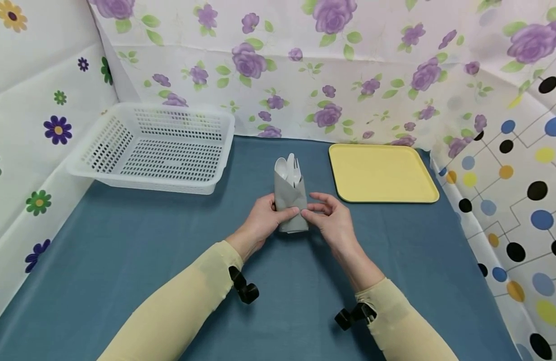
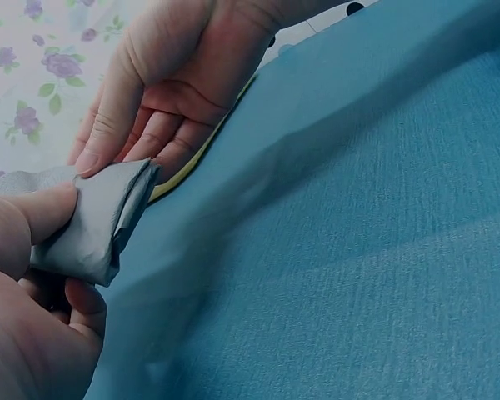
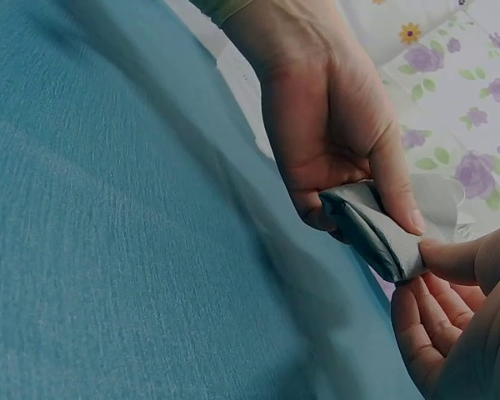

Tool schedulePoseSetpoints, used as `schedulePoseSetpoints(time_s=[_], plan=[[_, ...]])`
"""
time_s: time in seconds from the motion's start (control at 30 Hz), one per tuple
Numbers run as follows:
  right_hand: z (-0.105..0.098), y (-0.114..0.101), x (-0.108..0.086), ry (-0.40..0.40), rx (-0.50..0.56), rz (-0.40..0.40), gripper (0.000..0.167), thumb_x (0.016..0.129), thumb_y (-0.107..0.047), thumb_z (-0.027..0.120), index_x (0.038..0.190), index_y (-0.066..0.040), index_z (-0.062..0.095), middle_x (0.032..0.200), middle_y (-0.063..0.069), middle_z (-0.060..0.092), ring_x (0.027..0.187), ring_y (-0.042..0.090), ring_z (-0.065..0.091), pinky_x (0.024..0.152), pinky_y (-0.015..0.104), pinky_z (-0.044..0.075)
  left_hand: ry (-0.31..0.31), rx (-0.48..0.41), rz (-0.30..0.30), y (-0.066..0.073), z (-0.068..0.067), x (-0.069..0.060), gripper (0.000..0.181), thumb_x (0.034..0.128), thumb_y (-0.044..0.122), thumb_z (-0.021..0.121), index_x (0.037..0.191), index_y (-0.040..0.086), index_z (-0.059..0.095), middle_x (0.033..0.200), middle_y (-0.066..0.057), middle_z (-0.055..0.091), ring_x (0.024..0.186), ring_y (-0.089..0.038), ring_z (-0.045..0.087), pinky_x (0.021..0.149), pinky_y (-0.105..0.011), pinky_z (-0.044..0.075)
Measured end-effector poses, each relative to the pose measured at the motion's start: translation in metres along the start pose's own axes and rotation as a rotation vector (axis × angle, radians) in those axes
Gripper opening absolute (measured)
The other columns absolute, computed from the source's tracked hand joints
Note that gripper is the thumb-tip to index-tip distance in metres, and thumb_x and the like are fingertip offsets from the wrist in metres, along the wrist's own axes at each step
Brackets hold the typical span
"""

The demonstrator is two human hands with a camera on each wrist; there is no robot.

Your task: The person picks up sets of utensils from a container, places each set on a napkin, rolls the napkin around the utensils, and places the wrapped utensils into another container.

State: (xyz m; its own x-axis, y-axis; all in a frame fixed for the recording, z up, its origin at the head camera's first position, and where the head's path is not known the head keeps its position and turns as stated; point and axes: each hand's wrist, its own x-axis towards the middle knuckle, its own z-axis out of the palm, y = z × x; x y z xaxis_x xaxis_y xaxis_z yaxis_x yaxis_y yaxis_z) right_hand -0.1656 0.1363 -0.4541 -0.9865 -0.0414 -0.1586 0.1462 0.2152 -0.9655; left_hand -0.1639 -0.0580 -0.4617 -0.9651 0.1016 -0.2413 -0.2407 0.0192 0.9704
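A folded grey napkin forms a narrow pocket, held up over the blue cloth. From its top stick out a white spoon, a fork and, between them, a third white piece, likely a knife. My left hand grips the pocket from the left, thumb across its front and fingers behind. On the other side my right hand pinches the lower right edge, its thumb on the front. The folded layers of the napkin's bottom end show in the right wrist view.
A white perforated plastic basket stands at the back left. At the back right lies a yellow rectangular tray. Blue cloth covers the table; flowered and dotted sheets hang around it. Each forearm carries a black wrist mount.
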Motion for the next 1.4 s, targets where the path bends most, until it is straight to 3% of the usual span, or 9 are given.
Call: schedulePoseSetpoints(time_s=[0.43,0.73,1.03,1.23,1.4], plan=[[0.005,-0.005,-0.001,0.002,0.015,-0.007,0.046,0.102,-0.004,0.081,0.147,-0.006,0.069,0.121,0.013,0.079,0.112,0.021,0.075,0.095,0.029,0.063,0.008,0.029,0.010,0.005,-0.006,0.001,0.048,0.1031,0.015,0.083,0.147,0.005,0.067,0.145,-0.013,0.070,0.133,-0.031,0.067,0.112,-0.051,0.055],[0.009,-0.010,-0.002,-0.020,-0.041,-0.076,0.038,0.103,-0.004,0.079,0.141,-0.006,0.073,0.124,0.014,0.077,0.115,0.026,0.073,0.091,0.024,0.061,0.027,0.079,0.019,0.011,-0.013,0.001,0.046,0.1033,0.017,0.083,0.145,0.005,0.068,0.141,-0.014,0.071,0.127,-0.031,0.070,0.107,-0.051,0.058],[0.007,-0.009,-0.001,-0.034,-0.295,-0.309,0.038,0.108,-0.014,0.076,0.144,-0.008,0.071,0.132,0.008,0.076,0.118,0.024,0.072,0.102,0.048,0.060,0.045,0.185,0.060,0.025,-0.027,-0.001,0.045,0.1033,0.019,0.083,0.143,0.005,0.068,0.139,-0.012,0.072,0.123,-0.031,0.071,0.105,-0.052,0.059],[0.009,-0.011,-0.001,0.001,-0.454,-0.398,0.042,0.107,-0.019,0.078,0.147,-0.012,0.070,0.137,0.005,0.075,0.119,0.023,0.072,0.103,0.046,0.060,0.053,0.228,0.086,0.036,-0.038,-0.004,0.044,0.1039,0.019,0.082,0.143,0.005,0.068,0.137,-0.012,0.072,0.121,-0.030,0.071,0.103,-0.051,0.060],[0.010,-0.012,-0.001,0.024,-0.628,-0.502,0.048,0.105,-0.020,0.081,0.152,-0.013,0.069,0.146,0.008,0.071,0.131,0.028,0.069,0.107,0.051,0.058,0.043,0.324,0.108,0.046,-0.047,-0.007,0.044,0.1047,0.022,0.081,0.144,0.007,0.068,0.135,-0.011,0.073,0.119,-0.030,0.073,0.101,-0.051,0.060]])
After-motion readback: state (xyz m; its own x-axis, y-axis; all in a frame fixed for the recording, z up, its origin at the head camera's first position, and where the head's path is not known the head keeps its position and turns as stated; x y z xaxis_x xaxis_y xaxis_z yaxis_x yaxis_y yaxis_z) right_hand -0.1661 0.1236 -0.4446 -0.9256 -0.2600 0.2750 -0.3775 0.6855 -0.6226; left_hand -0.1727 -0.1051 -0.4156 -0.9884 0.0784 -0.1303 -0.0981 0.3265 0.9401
